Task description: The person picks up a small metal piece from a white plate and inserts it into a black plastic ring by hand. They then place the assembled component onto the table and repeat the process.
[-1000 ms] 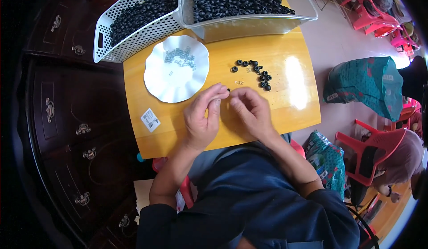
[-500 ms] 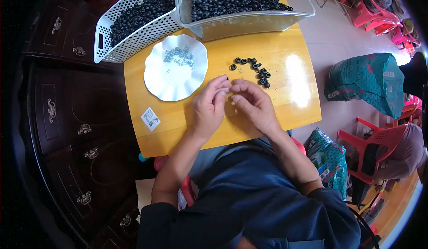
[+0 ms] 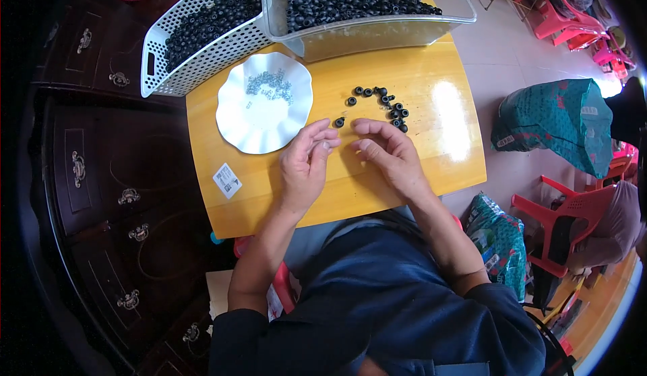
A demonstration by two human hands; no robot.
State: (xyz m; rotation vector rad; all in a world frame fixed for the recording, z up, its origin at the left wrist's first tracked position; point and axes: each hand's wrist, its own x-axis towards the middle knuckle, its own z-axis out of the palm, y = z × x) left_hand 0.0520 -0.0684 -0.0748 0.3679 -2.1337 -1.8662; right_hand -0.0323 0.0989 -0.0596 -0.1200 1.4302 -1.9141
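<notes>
My left hand (image 3: pixel 303 166) and my right hand (image 3: pixel 396 159) hover apart over the table's near middle, fingers loosely bent. Nothing shows between the fingers of either; both look open. A small round black part (image 3: pixel 339 122), with a nub at its edge, lies on the table just beyond the left fingertips. Farther right, several similar black parts (image 3: pixel 396 114) with holes form a loose curve past my right fingers. Left of my hands stands a white wavy-rimmed plate (image 3: pixel 253 137) holding many tiny clear pieces (image 3: pixel 271 86).
A white perforated basket (image 3: pixel 155 63) and a clear bin (image 3: pixel 371 38), both full of black parts, line the far edge of the yellow table (image 3: pixel 269 204). A label card (image 3: pixel 227 180) lies at left. Dark drawers (image 3: pixel 94 160) stand left; green sacks (image 3: pixel 539 120) and pink chairs (image 3: pixel 566 221) are right.
My hands, close together before, have drawn apart, the left one moving left and nearer me. A black part now lies on the table beyond the left fingertips.
</notes>
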